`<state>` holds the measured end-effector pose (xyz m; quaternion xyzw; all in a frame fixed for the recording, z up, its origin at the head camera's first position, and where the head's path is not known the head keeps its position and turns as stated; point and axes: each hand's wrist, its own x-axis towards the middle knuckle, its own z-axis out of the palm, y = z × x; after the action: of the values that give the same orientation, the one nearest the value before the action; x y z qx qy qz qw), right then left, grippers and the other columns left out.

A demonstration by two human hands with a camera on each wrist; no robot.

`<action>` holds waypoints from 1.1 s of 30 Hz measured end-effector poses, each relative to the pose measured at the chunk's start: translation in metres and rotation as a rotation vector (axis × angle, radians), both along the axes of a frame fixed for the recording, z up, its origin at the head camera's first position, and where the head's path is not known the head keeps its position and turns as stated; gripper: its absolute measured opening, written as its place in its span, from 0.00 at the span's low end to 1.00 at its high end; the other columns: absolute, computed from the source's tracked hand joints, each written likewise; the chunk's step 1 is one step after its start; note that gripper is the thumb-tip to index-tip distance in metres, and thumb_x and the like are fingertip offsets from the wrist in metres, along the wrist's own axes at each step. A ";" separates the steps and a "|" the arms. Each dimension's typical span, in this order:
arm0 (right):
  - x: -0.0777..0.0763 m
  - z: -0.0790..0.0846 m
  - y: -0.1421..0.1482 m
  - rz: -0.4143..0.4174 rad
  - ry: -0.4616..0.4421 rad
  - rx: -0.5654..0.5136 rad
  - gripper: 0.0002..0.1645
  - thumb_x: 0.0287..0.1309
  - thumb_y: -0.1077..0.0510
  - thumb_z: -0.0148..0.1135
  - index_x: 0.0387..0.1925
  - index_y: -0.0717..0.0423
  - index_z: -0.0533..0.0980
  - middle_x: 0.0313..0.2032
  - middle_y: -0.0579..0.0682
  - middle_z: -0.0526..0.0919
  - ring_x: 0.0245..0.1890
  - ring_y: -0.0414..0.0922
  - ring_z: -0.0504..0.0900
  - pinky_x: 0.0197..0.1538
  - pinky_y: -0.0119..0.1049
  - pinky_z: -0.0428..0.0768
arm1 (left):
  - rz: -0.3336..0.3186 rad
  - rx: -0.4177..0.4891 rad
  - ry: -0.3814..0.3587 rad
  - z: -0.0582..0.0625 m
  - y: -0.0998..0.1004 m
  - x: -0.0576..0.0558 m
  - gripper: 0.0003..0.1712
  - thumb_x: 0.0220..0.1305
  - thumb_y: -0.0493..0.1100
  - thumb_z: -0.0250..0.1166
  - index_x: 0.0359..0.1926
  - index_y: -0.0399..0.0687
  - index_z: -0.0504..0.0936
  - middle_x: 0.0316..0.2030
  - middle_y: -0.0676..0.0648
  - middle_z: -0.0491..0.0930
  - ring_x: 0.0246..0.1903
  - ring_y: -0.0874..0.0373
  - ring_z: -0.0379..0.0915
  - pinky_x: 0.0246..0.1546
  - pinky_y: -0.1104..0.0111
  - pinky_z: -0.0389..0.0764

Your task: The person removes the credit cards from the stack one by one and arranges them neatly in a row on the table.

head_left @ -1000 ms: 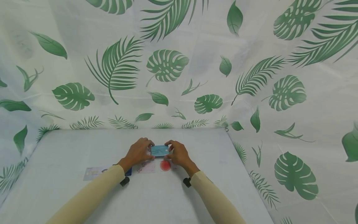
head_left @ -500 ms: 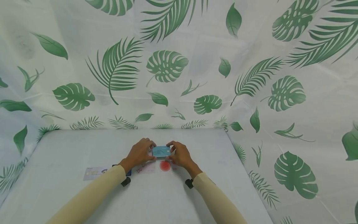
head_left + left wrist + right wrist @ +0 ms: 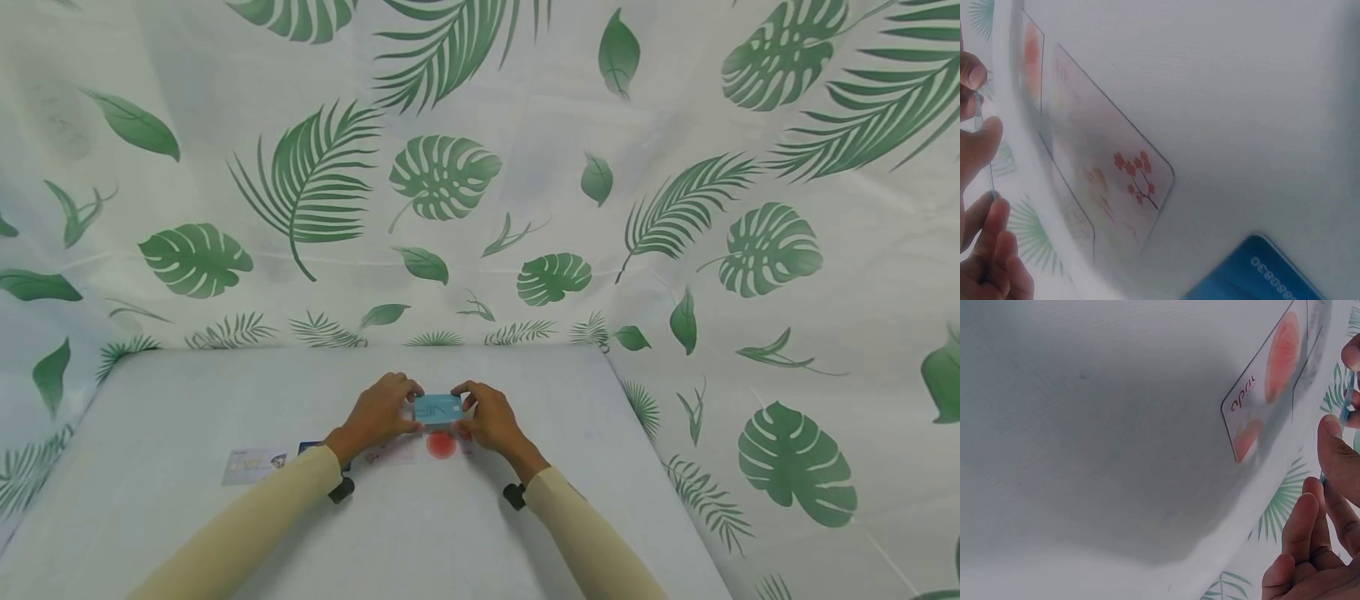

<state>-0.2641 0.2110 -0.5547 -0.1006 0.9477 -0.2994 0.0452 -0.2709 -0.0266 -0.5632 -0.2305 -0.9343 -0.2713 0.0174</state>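
Both hands hold up a light blue card [image 3: 438, 409] with large letters, low over the far part of the table. My left hand [image 3: 381, 408] pinches its left end between thumb and fingers. At the right end, my right hand [image 3: 495, 418] pinches it the same way. Both wrist views show this card almost edge-on, as a thin line between the fingertips. Just below it on the table lie a pale card with a red circle [image 3: 441, 446] and a pink card with a blossom branch [image 3: 1135, 169].
Left of the blossom card lies a dark blue card [image 3: 1260, 275], partly hidden by the left forearm in the head view. Farther left is a pale lavender card [image 3: 251, 467]. Behind the white table [image 3: 435, 533] hangs a leaf-patterned sheet [image 3: 450, 283].
Both hands have shifted slightly right and a little nearer, with the light blue card between them. Slightly more of the dark blue card shows beside the left wrist. The other cards stay put.
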 end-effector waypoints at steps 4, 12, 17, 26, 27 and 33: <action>0.002 0.000 0.004 0.004 0.010 -0.010 0.32 0.52 0.63 0.83 0.59 0.47 0.81 0.38 0.46 0.82 0.31 0.40 0.76 0.38 0.32 0.75 | -0.007 0.006 0.000 0.000 0.003 0.000 0.30 0.53 0.52 0.85 0.55 0.49 0.87 0.40 0.51 0.81 0.43 0.57 0.72 0.49 0.60 0.82; 0.005 0.002 0.009 -0.002 0.001 -0.018 0.33 0.53 0.63 0.82 0.60 0.47 0.81 0.39 0.47 0.82 0.33 0.41 0.76 0.39 0.32 0.76 | -0.012 0.000 -0.014 0.000 0.008 0.000 0.30 0.53 0.53 0.85 0.56 0.50 0.87 0.41 0.51 0.82 0.44 0.58 0.73 0.50 0.61 0.82; 0.006 0.002 0.013 -0.013 -0.004 -0.024 0.33 0.53 0.62 0.83 0.60 0.47 0.81 0.39 0.46 0.82 0.34 0.42 0.76 0.39 0.32 0.75 | -0.015 0.008 -0.012 -0.001 0.012 0.000 0.29 0.53 0.52 0.85 0.55 0.50 0.87 0.41 0.51 0.82 0.45 0.57 0.73 0.51 0.61 0.82; 0.010 0.004 0.019 -0.015 -0.004 -0.040 0.32 0.52 0.61 0.83 0.59 0.47 0.81 0.39 0.47 0.82 0.34 0.42 0.76 0.38 0.32 0.75 | -0.039 0.014 -0.009 -0.001 0.017 0.001 0.30 0.54 0.53 0.85 0.55 0.50 0.86 0.42 0.49 0.83 0.43 0.58 0.72 0.48 0.63 0.81; 0.010 0.004 0.020 -0.016 -0.003 -0.040 0.32 0.52 0.62 0.83 0.59 0.47 0.81 0.38 0.47 0.82 0.34 0.42 0.76 0.38 0.32 0.75 | -0.043 0.016 -0.008 -0.001 0.017 0.001 0.30 0.54 0.53 0.85 0.55 0.50 0.86 0.42 0.49 0.83 0.43 0.58 0.72 0.48 0.62 0.81; 0.012 0.004 0.026 -0.014 0.009 -0.040 0.33 0.50 0.62 0.84 0.59 0.48 0.82 0.39 0.48 0.83 0.34 0.41 0.76 0.37 0.31 0.74 | -0.058 0.026 -0.008 0.001 0.022 0.002 0.30 0.54 0.53 0.85 0.55 0.49 0.86 0.42 0.46 0.83 0.43 0.57 0.71 0.47 0.62 0.80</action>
<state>-0.2525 0.2375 -0.5502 -0.0964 0.9424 -0.3182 0.0366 -0.2686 -0.0046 -0.5623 -0.2563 -0.9237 -0.2845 0.0088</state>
